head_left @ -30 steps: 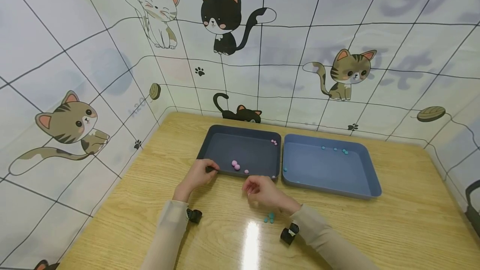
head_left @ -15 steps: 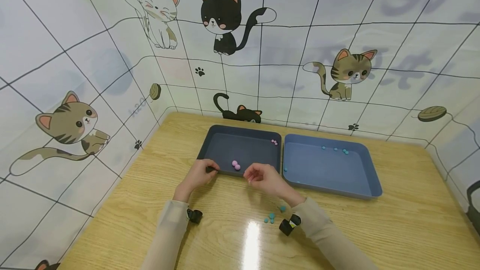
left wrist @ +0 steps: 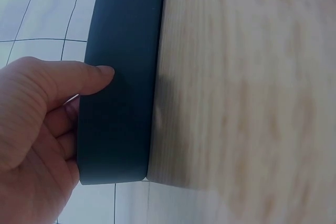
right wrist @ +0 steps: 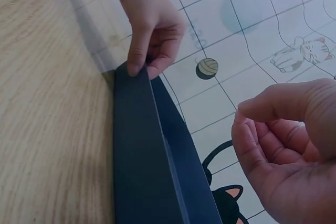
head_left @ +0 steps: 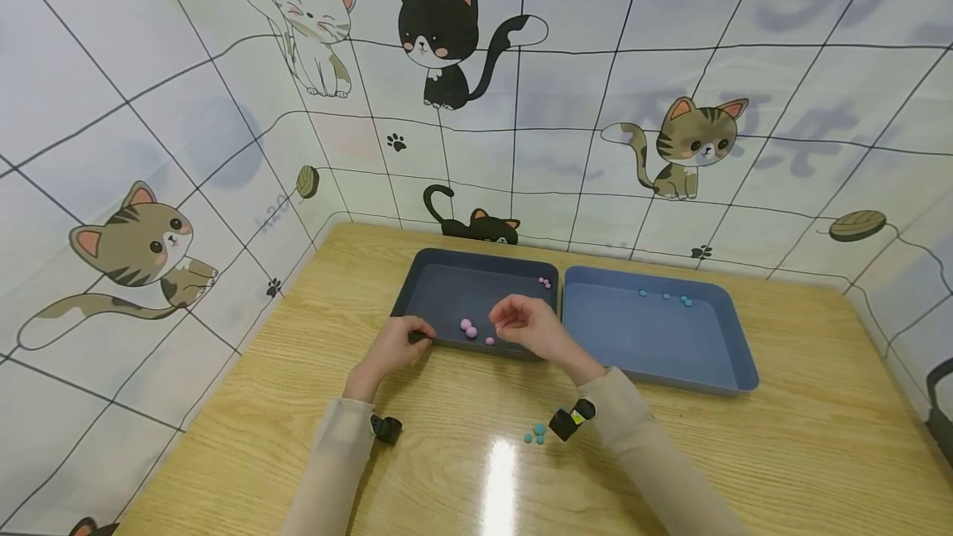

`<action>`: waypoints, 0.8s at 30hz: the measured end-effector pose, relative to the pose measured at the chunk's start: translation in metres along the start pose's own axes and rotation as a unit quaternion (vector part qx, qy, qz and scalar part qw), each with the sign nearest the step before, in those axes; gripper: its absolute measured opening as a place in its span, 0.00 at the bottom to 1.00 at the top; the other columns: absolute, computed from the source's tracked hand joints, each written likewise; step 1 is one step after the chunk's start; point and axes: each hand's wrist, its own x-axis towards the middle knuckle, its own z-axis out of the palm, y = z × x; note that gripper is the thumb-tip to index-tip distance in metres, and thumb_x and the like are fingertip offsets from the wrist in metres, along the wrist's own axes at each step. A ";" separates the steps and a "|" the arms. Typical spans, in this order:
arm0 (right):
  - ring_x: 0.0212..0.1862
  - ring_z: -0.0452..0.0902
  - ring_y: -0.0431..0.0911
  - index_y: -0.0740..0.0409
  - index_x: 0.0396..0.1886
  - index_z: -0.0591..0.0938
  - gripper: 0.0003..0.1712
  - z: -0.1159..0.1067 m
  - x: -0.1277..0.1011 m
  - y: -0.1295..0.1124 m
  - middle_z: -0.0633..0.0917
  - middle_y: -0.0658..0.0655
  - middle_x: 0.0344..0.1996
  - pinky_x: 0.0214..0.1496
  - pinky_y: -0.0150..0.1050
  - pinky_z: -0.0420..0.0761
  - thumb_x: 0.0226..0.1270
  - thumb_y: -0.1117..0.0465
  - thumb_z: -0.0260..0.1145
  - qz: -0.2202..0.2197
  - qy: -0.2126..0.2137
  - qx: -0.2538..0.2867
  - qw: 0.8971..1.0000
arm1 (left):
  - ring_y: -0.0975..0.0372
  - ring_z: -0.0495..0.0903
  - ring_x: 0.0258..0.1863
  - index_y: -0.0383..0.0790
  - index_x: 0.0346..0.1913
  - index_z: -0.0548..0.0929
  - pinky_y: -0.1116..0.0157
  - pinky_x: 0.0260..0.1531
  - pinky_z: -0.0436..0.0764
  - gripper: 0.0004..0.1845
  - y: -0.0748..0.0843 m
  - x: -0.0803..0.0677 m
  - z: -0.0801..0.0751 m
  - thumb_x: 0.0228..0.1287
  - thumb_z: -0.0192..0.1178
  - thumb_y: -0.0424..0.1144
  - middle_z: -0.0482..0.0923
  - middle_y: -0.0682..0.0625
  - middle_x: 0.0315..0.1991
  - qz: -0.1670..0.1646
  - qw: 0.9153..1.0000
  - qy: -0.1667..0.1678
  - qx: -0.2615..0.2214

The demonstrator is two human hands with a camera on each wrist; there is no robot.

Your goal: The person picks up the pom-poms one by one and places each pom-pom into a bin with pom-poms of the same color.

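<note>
Over the dark, shallow tray [head_left: 417, 284] with pink balls [head_left: 468, 327] hovers the right hand [head_left: 530, 326].

Table [head_left: 782, 437] shows pale wood grain under a glossy coat, glare streaking near the front edge. Dark tray [head_left: 476, 259] looks like matt, smooth plastic; blue tray [head_left: 733, 337] the same. Pink beads [head_left: 467, 327] and blue beads [head_left: 534, 434] look smooth. Sleeves [head_left: 331, 453] are soft beige cloth.

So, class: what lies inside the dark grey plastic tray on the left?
Inside the dark grey plastic tray: small pink balls, more at the far corner. The right hand hides part of the floor.
</note>
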 end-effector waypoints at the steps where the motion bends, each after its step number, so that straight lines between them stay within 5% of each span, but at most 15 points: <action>1: 0.39 0.77 0.54 0.72 0.42 0.78 0.10 -0.001 0.002 0.000 0.79 0.69 0.39 0.39 0.34 0.79 0.60 0.76 0.62 0.005 0.005 0.003 1.000 | 0.56 0.81 0.34 0.36 0.32 0.85 0.58 0.38 0.79 0.05 0.000 0.000 0.000 0.54 0.63 0.24 0.83 0.46 0.31 0.000 1.000 0.000 -0.001; 13: 0.39 0.77 0.49 0.72 0.43 0.78 0.10 -0.013 0.016 0.001 0.77 0.74 0.42 0.41 0.33 0.79 0.61 0.75 0.61 0.033 0.044 0.032 0.998 | 0.56 0.81 0.34 0.37 0.32 0.85 0.58 0.37 0.80 0.05 0.001 -0.001 -0.001 0.55 0.63 0.25 0.83 0.47 0.31 0.003 1.000 0.003 -0.001; 24: 0.39 0.77 0.46 0.71 0.45 0.78 0.11 -0.021 0.026 0.002 0.80 0.66 0.41 0.43 0.35 0.79 0.61 0.73 0.62 0.058 0.062 0.042 0.996 | 0.56 0.81 0.34 0.37 0.31 0.85 0.58 0.38 0.80 0.05 0.000 -0.001 0.000 0.54 0.63 0.25 0.83 0.45 0.31 0.006 1.000 0.004 0.001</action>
